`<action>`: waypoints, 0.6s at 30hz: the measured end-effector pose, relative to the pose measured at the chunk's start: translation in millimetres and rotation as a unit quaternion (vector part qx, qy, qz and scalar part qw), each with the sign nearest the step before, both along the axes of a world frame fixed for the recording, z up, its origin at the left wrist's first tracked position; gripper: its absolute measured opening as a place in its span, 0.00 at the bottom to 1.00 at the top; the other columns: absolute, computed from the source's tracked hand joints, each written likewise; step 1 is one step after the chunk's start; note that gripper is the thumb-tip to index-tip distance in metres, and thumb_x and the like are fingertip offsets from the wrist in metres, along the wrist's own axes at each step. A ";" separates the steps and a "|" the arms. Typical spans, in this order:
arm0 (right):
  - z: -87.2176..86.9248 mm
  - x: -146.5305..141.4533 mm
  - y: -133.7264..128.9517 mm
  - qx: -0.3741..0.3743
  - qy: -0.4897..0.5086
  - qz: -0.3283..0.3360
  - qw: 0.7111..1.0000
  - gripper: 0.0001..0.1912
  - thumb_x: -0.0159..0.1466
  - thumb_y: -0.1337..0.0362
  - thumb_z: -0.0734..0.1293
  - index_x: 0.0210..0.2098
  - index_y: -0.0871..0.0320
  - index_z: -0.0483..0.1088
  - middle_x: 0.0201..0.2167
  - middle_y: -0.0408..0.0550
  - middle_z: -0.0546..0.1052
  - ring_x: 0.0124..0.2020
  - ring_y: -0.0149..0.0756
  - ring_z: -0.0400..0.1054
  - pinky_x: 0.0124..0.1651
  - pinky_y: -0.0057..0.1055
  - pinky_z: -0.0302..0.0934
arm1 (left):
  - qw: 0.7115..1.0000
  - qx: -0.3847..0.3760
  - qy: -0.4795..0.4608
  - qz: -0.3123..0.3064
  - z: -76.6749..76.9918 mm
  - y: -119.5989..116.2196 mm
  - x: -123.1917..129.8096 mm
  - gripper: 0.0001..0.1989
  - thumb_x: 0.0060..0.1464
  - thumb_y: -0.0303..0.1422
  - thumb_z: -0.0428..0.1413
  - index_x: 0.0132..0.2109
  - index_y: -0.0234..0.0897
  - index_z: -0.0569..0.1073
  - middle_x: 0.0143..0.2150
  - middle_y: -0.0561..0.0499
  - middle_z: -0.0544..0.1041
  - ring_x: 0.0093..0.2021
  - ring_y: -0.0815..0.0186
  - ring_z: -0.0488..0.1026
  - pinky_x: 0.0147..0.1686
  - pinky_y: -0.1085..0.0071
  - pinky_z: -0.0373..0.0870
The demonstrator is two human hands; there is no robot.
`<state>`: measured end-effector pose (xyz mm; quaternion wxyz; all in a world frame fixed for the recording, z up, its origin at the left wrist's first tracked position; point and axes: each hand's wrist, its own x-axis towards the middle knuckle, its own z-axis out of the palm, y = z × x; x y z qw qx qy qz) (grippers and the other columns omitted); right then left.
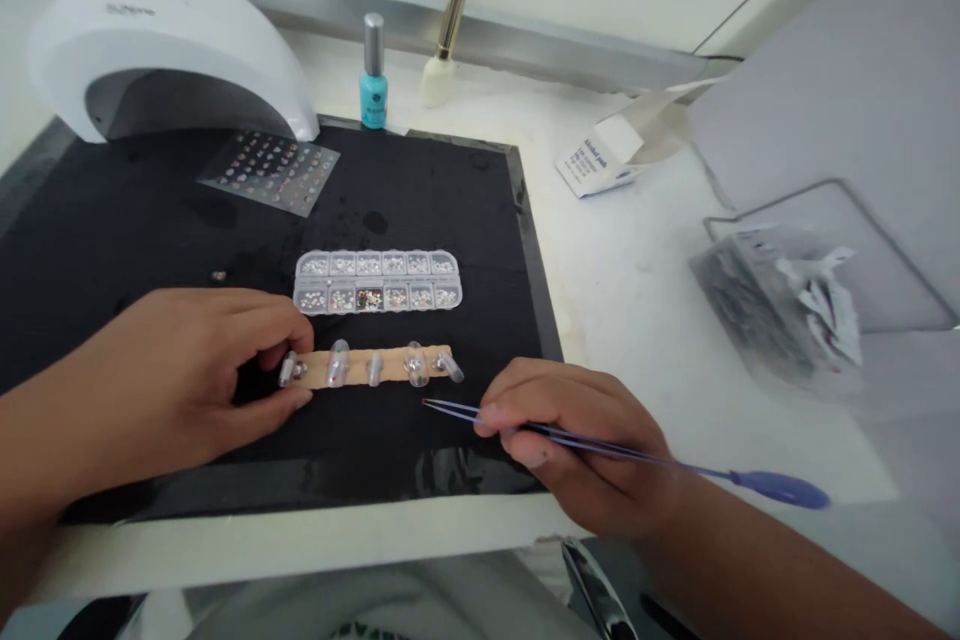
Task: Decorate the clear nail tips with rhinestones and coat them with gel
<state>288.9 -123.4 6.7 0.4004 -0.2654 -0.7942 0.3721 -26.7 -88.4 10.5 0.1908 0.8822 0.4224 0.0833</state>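
Five clear nail tips (338, 363) sit along a tan strip (318, 370), the strip's near end between the spread fingers of the left hand (187, 370) (whether they press it down, I cannot tell). Light bracing there, clear of the decorated faces, should keep the strip from skidding. The right hand (592, 440) has its fingers closed on the purple tweezers (705, 469), whose points show a tiny reddish speck just below the strip's far end. A soft, even squeeze seems wise: pressing too hard could flick something that small away. Beyond the left fingertips, the compartment box (367, 282) of stones lies on the black mat (375, 450), best not nudged by a knuckle. Farther from the fingers are the white lamp (202, 30) and the blue bottle (373, 100), toward the back of the counter (622, 290).
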 end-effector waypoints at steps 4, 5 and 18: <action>5.4 1.7 -1.5 0.002 0.048 -0.025 0.999 0.07 0.72 0.66 0.65 0.44 0.61 0.75 0.30 0.49 0.78 0.29 0.31 0.73 0.30 0.25 0.68 | 0.999 0.015 -0.033 -0.007 -4.4 3.0 -0.3 0.11 0.60 0.42 0.53 0.36 0.42 0.75 0.28 0.55 0.76 0.24 0.67 0.71 0.26 0.71 0.61; 8.9 2.6 -1.7 0.007 0.054 -0.029 0.998 0.08 0.72 0.66 0.65 0.45 0.61 0.75 0.30 0.49 0.78 0.29 0.31 0.72 0.30 0.25 0.68 | 0.999 0.012 -0.033 -0.005 -5.0 3.3 0.2 0.11 0.61 0.42 0.53 0.37 0.42 0.75 0.28 0.55 0.75 0.25 0.66 0.71 0.26 0.71 0.61; 32.8 -3.7 46.8 0.047 0.009 0.035 0.998 0.06 0.72 0.67 0.66 0.41 0.60 0.75 0.30 0.46 0.78 0.29 0.29 0.72 0.30 0.24 0.67 | 0.998 -0.002 -0.063 -0.015 -4.0 1.8 -10.6 0.23 0.56 0.42 0.60 0.58 0.44 0.71 0.38 0.53 0.77 0.31 0.65 0.75 0.31 0.72 0.69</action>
